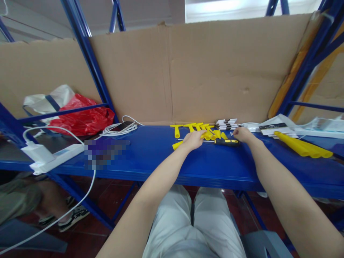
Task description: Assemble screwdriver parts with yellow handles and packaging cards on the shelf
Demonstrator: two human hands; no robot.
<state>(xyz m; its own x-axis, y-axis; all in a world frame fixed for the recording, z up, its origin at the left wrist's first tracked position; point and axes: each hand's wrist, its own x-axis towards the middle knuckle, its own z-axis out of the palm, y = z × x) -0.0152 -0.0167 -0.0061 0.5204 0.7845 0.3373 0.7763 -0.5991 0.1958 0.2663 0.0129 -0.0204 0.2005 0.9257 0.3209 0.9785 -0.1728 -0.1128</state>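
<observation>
My left hand (194, 140) is closed around a yellow plastic T-shaped tool, whose tube-like handle (177, 145) sticks out to the left. My fingers hide most of it. My right hand (240, 134) has its fingertips pinched together beside some small clear bits (231, 133); what lies between them is too small to make out. Between my hands is a screwdriver with a black and yellow handle (227, 142), its shaft running left beneath my left hand. Behind lies a row of yellow T-shaped tools (177, 131), and loose yellow pieces (212, 135) are heaped near my left fingertips.
Black-and-white cards (227, 124) are stacked at the back of the blue shelf (150, 157). Long yellow tubes (305, 146) lie right. Left are a coiled white cable (118, 129), a power strip (60, 157) and a red bag (83, 114). A cardboard sheet (215, 71) stands behind.
</observation>
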